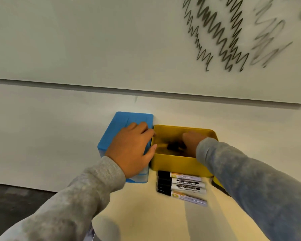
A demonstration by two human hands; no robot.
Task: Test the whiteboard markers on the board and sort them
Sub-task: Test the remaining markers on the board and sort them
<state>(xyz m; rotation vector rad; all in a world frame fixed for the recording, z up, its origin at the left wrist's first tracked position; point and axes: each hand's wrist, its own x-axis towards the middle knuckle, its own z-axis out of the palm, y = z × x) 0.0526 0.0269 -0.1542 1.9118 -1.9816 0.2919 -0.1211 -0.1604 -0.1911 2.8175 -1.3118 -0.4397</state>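
- Left hand (pixel 130 150) lies flat, fingers spread, on the blue box (pixel 123 126).
- Right hand (pixel 192 141) reaches into the yellow box (pixel 177 164); its grip is blurred, cannot tell.

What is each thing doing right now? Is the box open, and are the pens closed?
Yellow box: open, no lid on it.
Blue box: lid on, closed.
Markers on the table: four, capped, lying side by side.
Whiteboard: scribbled with dark and faint squiggles at the right.
Left hand: rests flat on the blue box.
Right hand: reaching inside the yellow box, too blurred to tell its grip.
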